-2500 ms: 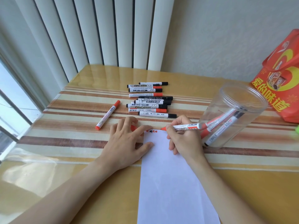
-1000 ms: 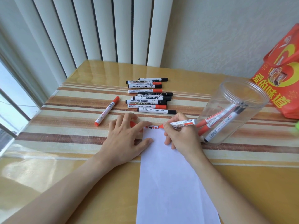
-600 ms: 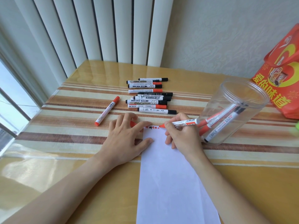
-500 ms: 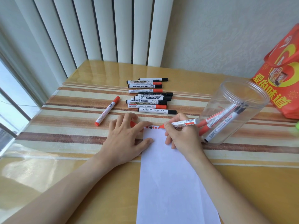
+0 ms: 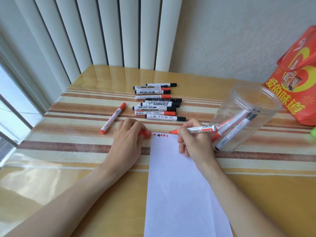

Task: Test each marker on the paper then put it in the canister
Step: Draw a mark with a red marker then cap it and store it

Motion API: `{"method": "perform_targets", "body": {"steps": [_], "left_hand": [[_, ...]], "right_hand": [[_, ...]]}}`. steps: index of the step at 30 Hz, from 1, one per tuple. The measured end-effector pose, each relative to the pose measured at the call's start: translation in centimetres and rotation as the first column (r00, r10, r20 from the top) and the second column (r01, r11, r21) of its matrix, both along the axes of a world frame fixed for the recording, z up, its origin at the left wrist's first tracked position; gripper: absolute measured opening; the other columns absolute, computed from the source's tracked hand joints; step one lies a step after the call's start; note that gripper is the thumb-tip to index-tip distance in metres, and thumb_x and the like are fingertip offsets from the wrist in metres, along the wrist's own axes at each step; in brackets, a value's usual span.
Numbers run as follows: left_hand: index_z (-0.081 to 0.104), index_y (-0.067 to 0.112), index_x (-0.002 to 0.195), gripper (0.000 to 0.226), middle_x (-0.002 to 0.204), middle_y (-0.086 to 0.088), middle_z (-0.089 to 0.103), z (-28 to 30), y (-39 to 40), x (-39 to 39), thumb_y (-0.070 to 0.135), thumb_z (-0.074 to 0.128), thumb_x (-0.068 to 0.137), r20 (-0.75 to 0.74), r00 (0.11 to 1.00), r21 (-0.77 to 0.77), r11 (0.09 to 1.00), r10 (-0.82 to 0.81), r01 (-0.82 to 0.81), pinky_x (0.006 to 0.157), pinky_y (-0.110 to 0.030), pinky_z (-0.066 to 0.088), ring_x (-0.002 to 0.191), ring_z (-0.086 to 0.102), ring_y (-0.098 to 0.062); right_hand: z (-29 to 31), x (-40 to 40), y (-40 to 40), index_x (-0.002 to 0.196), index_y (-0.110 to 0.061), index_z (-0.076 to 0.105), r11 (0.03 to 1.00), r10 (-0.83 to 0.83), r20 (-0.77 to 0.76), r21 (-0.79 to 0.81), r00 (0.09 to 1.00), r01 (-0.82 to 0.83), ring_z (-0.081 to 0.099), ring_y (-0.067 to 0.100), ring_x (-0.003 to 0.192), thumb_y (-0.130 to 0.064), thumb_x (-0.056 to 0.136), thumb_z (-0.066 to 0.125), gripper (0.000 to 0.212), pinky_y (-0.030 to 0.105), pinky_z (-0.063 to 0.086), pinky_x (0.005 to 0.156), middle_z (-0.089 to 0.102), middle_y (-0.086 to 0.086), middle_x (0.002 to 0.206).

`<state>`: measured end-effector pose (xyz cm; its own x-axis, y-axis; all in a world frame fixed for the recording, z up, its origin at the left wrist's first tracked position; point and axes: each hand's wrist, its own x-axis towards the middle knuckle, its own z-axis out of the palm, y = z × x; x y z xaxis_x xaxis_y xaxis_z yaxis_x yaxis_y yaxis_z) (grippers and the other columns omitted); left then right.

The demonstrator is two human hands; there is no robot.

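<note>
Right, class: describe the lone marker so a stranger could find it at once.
Start at the row of markers mid-table. Look left: one red-capped marker lies alone and slanted, between that row and the window, not stacked with the others.

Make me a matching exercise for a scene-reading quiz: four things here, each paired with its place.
1. red cap
2. uncapped red marker
3. lone red marker
4. clear canister

a. gripped in right hand
b. under left hand fingers
c. standing right of the paper
d. lying left of the marker pile

Pairs: 1-b, 2-a, 3-d, 4-c
</note>
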<state>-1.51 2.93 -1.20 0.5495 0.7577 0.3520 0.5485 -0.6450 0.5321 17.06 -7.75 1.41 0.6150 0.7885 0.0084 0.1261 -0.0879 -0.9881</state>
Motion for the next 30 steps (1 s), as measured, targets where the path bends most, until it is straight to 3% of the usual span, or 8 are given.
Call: {"method": "perform_targets", "body": {"steps": [3, 8, 12, 16, 20, 22, 26, 30], "left_hand": [[0.068, 0.018, 0.106, 0.024, 0.108, 0.002, 0.056, 0.5, 0.1, -0.2, 0.002, 0.070, 0.089, 0.068, 0.997, 0.035, 0.999, -0.043, 0.041, 0.094, -0.041, 0.044, 0.106, 0.052, -0.027], [0.068, 0.023, 0.103, 0.021, 0.098, 0.012, 0.060, 1.5, -0.7, -0.1, 0.007, 0.071, 0.091, 0.126, 0.979, 0.065, 0.986, -0.158, 0.151, 0.080, -0.037, 0.048, 0.093, 0.056, -0.018], [0.066, 0.022, 0.103, 0.023, 0.097, 0.013, 0.060, 1.8, -1.0, 0.0, 0.005, 0.073, 0.089, 0.140, 0.967, 0.075, 0.976, -0.215, 0.206, 0.080, -0.034, 0.046, 0.093, 0.054, -0.016], [0.063, 0.023, 0.103, 0.024, 0.098, 0.016, 0.056, 1.8, -1.2, 0.1, 0.005, 0.072, 0.090, 0.122, 0.950, 0.068, 0.957, -0.288, 0.282, 0.078, -0.021, 0.041, 0.093, 0.051, -0.009], [0.061, 0.023, 0.103, 0.025, 0.099, 0.014, 0.055, 1.6, -0.9, 0.1, 0.003, 0.070, 0.091, 0.153, 0.952, 0.051, 0.964, -0.266, 0.262, 0.078, -0.024, 0.042, 0.093, 0.051, -0.008], [0.061, 0.022, 0.105, 0.024, 0.101, 0.012, 0.055, 1.6, -0.9, 0.1, 0.002, 0.068, 0.092, 0.153, 0.950, 0.060, 0.962, -0.272, 0.266, 0.079, -0.028, 0.044, 0.093, 0.051, -0.011], [0.062, 0.019, 0.112, 0.016, 0.105, 0.009, 0.054, 1.1, -0.6, 0.0, 0.014, 0.056, 0.097, 0.113, 0.952, 0.065, 0.959, -0.283, 0.277, 0.083, -0.029, 0.043, 0.098, 0.050, -0.015], [0.061, 0.018, 0.110, 0.017, 0.099, 0.007, 0.053, 0.3, -0.1, 0.1, 0.017, 0.049, 0.098, 0.012, 0.962, 0.098, 0.958, -0.272, 0.270, 0.079, -0.030, 0.040, 0.093, 0.047, -0.017]], "right_hand": [[0.3, -0.4, -0.4, 0.088, -0.010, 0.054, 0.996, 0.047, 0.010, 0.075, 0.999, -0.047, 0.050, 0.021, 0.046, -0.012, 0.098, 0.065, 0.015, 0.023, 0.034, 0.041, 0.059, 0.002, 0.063], [0.9, -1.4, -1.1, 0.093, -0.005, 0.053, 0.950, 0.237, 0.016, 0.204, 0.971, -0.236, 0.047, 0.023, 0.047, -0.019, 0.094, 0.060, 0.015, 0.019, 0.036, 0.045, 0.058, 0.010, 0.067], [0.8, -1.6, -1.0, 0.093, -0.007, 0.055, 0.941, 0.280, 0.052, 0.182, 0.958, -0.285, 0.048, 0.020, 0.046, -0.016, 0.094, 0.061, 0.011, 0.018, 0.038, 0.047, 0.059, 0.011, 0.067], [0.2, -1.5, -0.7, 0.097, -0.018, 0.064, 0.914, 0.390, 0.062, 0.096, 0.919, -0.394, 0.057, 0.023, 0.050, -0.021, 0.092, 0.069, 0.008, 0.027, 0.041, 0.046, 0.064, 0.017, 0.075], [1.0, -1.4, -1.0, 0.103, -0.022, 0.071, 0.919, 0.389, -0.070, 0.106, 0.919, -0.381, 0.065, 0.030, 0.057, -0.041, 0.095, 0.063, 0.022, 0.030, 0.046, 0.051, 0.074, 0.016, 0.088], [1.3, -1.2, -1.0, 0.103, -0.016, 0.072, 0.945, 0.322, -0.147, 0.110, 0.935, -0.308, 0.064, 0.030, 0.054, -0.045, 0.097, 0.054, 0.035, 0.028, 0.044, 0.049, 0.073, 0.012, 0.082], [1.7, 0.0, -1.2, 0.088, -0.012, 0.073, 0.956, 0.287, -0.082, 0.080, 0.954, -0.281, 0.060, 0.027, 0.046, -0.023, 0.098, 0.070, 0.015, 0.025, 0.038, 0.042, 0.068, 0.013, 0.072], [2.2, 0.9, -1.6, 0.107, -0.009, 0.077, 0.924, 0.381, -0.078, -0.009, 0.921, -0.382, 0.074, 0.031, 0.066, -0.013, 0.094, 0.073, 0.014, 0.027, 0.050, 0.049, 0.076, 0.019, 0.088]]}}
